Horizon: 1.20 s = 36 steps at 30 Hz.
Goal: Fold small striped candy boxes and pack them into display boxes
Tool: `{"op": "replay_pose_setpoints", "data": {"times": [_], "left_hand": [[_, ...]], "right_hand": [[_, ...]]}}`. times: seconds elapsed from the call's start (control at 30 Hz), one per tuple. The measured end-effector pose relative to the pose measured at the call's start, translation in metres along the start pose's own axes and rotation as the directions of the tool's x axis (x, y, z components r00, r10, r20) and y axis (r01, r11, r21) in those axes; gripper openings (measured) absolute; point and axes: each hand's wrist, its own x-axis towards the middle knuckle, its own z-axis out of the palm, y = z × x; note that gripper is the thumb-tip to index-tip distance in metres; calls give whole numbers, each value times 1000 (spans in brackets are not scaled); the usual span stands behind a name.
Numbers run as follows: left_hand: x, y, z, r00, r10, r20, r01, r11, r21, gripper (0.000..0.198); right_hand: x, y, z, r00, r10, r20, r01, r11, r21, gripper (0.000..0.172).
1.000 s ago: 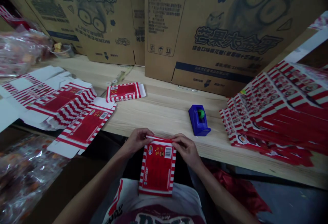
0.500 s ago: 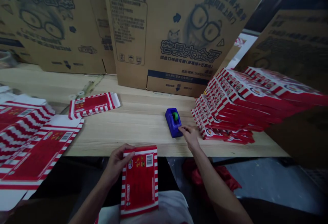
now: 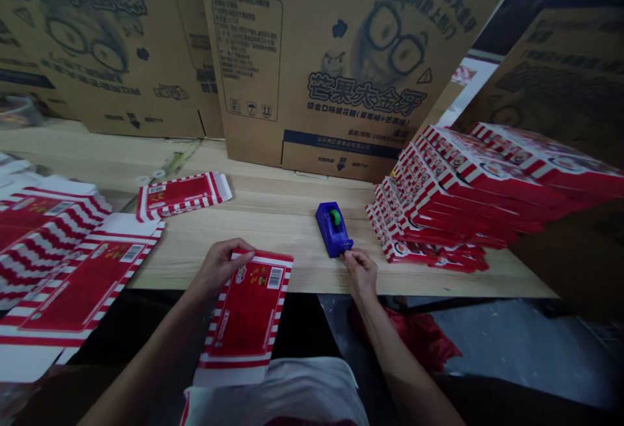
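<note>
My left hand (image 3: 224,265) grips a red-and-white striped carton (image 3: 251,302) by its top left corner, thumb on the printed face. The carton tilts over my lap, with a pale flap at its lower end. My right hand (image 3: 361,270) is pinched at the front end of a blue tape dispenser (image 3: 332,234), just below its cutter. The strip of tape between those fingertips is barely visible. A green roll (image 3: 335,217) sits inside the dispenser, which rests on the wooden table (image 3: 273,218).
Flat striped cartons (image 3: 82,276) are piled at left, near a single carton (image 3: 180,196) lying on the table. Stacked folded cartons (image 3: 439,198) rise at right. Large cardboard boxes (image 3: 253,133) stand along the back. A red bag (image 3: 424,341) lies below the table edge.
My right hand has drawn slightly down toward me from the dispenser's front, fingers pinched. My left hand has raised the carton and shifted it left, tilting it; its lower flap now shows.
</note>
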Motion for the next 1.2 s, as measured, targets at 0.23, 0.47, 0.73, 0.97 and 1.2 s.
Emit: {"op": "replay_pose_setpoints", "data": {"times": [0.23, 0.47, 0.73, 0.97, 1.2], "left_hand": [[17, 13, 12, 940, -13, 340, -75, 966, 247, 19], [18, 3, 30, 900, 23, 435, -157, 948, 275, 16], [-13, 36, 26, 850, 113, 514, -211, 968, 136, 20], [-22, 67, -10, 935, 229, 270, -270, 955, 124, 25], [44, 32, -156, 514, 185, -838, -21, 979, 203, 46]], "right_hand": [[-21, -37, 21, 942, 124, 313, -136, 991, 15, 33], [-36, -84, 77, 663, -52, 747, 403, 865, -298, 25], [-26, -80, 81, 354, 282, 892, -230, 951, -209, 43], [-23, -84, 113, 230, 319, 919, -719, 692, -60, 58], [8, -51, 111, 717, 487, 498, -657, 710, 252, 37]]}}
